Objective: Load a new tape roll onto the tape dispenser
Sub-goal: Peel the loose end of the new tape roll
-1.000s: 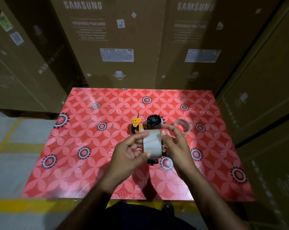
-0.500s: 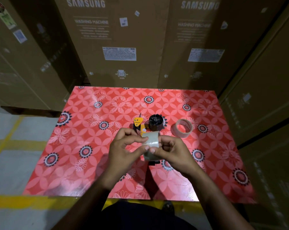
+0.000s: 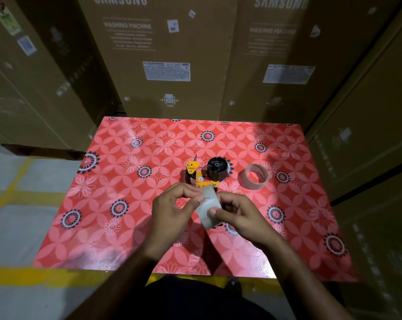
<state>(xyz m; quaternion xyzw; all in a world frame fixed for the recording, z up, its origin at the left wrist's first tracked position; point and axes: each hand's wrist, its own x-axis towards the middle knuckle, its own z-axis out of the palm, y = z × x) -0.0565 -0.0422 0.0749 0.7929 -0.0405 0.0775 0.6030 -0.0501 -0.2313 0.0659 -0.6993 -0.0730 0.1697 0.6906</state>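
Fingers (image 3: 201,199) of the left hand (image 3: 172,211) and right hand (image 3: 239,215) are clamped on a clear tape roll (image 3: 208,210), held above the bench (image 3: 126,239). Just beyond it the yellow-and-black tape dispenser (image 3: 204,173) rests on the bench, with an emptier roll (image 3: 253,176) to its right.

We read "SAMSUNG" and "WASHING MACHINE" in pale print on the tall brown cardboard carton (image 3: 163,54) at upper centre, with "SIDE" beneath a small symbol lower down. The neighbouring brown carton (image 3: 271,54) at upper right repeats both lines. The white labels' print is too small to read.
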